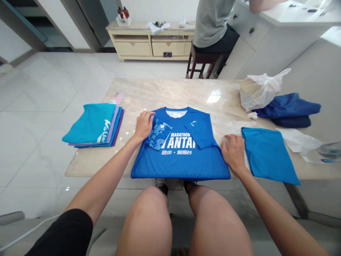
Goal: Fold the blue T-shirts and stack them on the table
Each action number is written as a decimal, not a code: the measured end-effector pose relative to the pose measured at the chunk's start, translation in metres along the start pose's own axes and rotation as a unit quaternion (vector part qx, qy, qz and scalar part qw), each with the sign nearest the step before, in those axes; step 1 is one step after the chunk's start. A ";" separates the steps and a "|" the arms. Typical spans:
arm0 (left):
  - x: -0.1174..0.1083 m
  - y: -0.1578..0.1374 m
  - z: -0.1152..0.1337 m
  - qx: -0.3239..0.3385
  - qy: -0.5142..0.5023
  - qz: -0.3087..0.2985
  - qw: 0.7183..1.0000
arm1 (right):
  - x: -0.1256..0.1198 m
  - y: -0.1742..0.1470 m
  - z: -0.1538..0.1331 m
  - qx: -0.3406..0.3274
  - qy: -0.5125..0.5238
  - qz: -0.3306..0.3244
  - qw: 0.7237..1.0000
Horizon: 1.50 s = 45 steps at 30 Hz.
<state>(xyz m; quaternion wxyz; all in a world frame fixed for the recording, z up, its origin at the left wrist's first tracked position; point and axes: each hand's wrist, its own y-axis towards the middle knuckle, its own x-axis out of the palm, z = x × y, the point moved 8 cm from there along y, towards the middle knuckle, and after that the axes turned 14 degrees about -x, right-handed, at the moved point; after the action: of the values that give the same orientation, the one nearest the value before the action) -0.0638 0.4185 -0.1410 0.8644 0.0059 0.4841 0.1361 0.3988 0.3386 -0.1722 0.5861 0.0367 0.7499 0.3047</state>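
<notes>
A blue T-shirt (179, 165) with white "MARATHON" lettering lies face up on the table, neck away from me. Both of its sleeves are folded inward over the chest; the left one has a lighter wave pattern. My left hand (144, 126) rests at the shirt's left shoulder edge, fingertips touching the cloth, and seems not to grip it. Palm down by the lower right edge of the shirt, my right hand (233, 150) has its fingers stretched out, holding nothing. Right of that hand lies a folded teal-blue cloth (270, 154).
A stack of folded shirts (92, 122) sits at the left of the marble-look table (170, 89). On the right are a white plastic bag (259, 90), a dark blue garment (289, 108) and a clear plastic bottle (329, 151). Beyond, a person (213, 23) sits on a stool.
</notes>
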 end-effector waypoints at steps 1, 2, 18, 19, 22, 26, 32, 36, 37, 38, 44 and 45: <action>-0.002 0.001 -0.007 -0.014 0.014 0.005 1.000 | 0.000 0.000 0.000 0.000 -0.001 0.001 1.000; -0.004 0.004 -0.014 -0.036 0.028 0.006 0.999 | -0.001 0.000 -0.001 -0.001 -0.001 0.003 1.000; -0.010 0.011 -0.026 -0.062 0.069 0.017 0.996 | 0.002 -0.001 0.002 0.009 0.007 -0.001 1.000; -0.008 0.011 -0.024 -0.051 0.075 0.009 0.996 | 0.002 -0.001 0.003 0.012 0.010 -0.002 1.000; -0.005 0.016 -0.030 -0.077 0.092 -0.014 0.993 | 0.002 -0.001 0.003 0.017 0.011 -0.005 1.000; -0.012 0.010 -0.027 -0.101 0.088 0.003 0.991 | 0.001 -0.001 0.001 0.015 0.003 -0.008 1.000; 0.003 -0.036 0.021 0.060 0.073 -0.051 0.994 | 0.001 0.000 0.001 0.004 0.011 -0.011 1.000; 0.018 -0.027 0.012 0.000 0.069 -0.050 0.996 | 0.000 0.000 0.000 0.002 0.005 -0.007 1.000; 0.019 -0.022 0.007 -0.023 0.065 -0.041 0.997 | -0.001 0.001 -0.001 0.000 0.003 -0.006 1.000; 0.020 -0.017 0.002 -0.040 0.063 -0.034 0.997 | -0.001 0.001 -0.002 -0.001 0.002 -0.004 1.000; 0.017 -0.003 -0.004 -0.071 0.065 -0.031 0.995 | 0.000 0.001 -0.003 0.003 0.006 0.000 1.000; 0.013 -0.004 -0.003 -0.072 0.065 -0.029 0.995 | 0.001 -0.001 -0.001 0.007 0.011 0.000 1.000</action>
<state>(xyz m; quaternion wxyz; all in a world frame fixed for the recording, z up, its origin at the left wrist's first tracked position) -0.0591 0.4177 -0.1545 0.8330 -0.0793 0.5278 0.1455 0.3979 0.3381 -0.1731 0.5776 0.0377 0.7583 0.2998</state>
